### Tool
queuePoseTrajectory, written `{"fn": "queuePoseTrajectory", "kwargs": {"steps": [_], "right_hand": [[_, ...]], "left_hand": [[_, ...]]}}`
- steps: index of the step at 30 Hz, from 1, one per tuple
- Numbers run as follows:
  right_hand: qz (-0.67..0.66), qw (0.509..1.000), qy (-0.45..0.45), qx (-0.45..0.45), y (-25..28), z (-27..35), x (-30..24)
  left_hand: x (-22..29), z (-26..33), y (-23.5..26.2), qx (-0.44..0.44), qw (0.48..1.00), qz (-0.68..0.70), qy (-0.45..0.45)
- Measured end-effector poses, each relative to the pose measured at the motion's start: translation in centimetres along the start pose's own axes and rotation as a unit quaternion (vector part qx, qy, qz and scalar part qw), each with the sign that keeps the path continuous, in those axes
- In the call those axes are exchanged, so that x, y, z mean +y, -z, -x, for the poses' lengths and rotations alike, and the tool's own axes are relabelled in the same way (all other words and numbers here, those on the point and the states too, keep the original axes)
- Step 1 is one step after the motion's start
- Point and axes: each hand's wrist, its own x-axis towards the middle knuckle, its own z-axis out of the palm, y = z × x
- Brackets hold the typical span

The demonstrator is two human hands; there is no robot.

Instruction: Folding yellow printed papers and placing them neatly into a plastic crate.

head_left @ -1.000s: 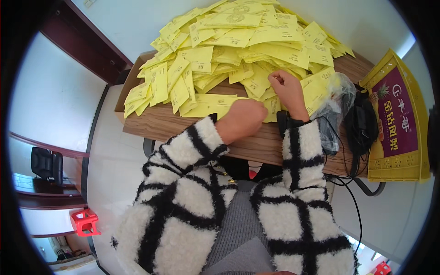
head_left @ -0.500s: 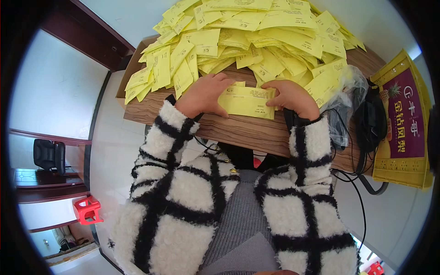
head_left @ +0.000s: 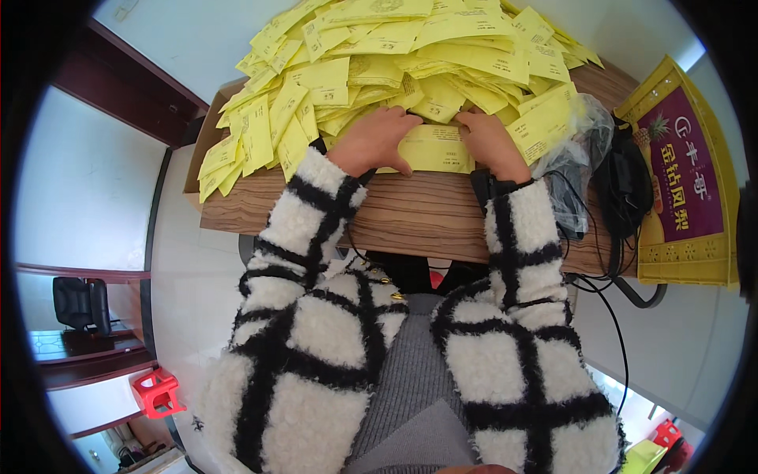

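Note:
A flat yellow paper packet [head_left: 437,150] with dark print lies crosswise on the wood-grain table [head_left: 426,209], just before a large heap of similar packets [head_left: 434,59]. At its left end is my left hand [head_left: 375,142], thumb at the near edge and fingers reaching the far edge. My right hand [head_left: 496,146] grips the right end with bent fingers. Some fingertips are hidden, and I cannot tell whether more packets lie beneath. Both forearms wear black-and-white checked fleece sleeves.
Right of my right hand lie a crumpled clear plastic bag [head_left: 580,146], a black bag [head_left: 626,186] and dark cables. A yellow crate [head_left: 687,272] with a purple panel stands beyond them. A cardboard box edge [head_left: 197,154] shows beside the heap's left. A red stool [head_left: 158,393] stands at far left.
Both hands have moved away from me with the packet, toward the heap. The packet now lies closer to the heap, with more bare table on my side. The whole view has shifted slightly.

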Motion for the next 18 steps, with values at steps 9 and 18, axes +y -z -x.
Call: {"fn": "queuePoseTrajectory", "kwargs": {"steps": [9,18], "right_hand": [[-0.292,0.950,-0.056,-0.100,5.6,1.9,-1.2],[-0.385,0.907,-0.014,-0.172,6.2,2.5,-1.6]], "left_hand": [[1.1,0.0,2.0,0.104,0.994,0.023,-0.015],[4.5,3.9,2.6,0.075,0.996,-0.002,-0.037]]}}
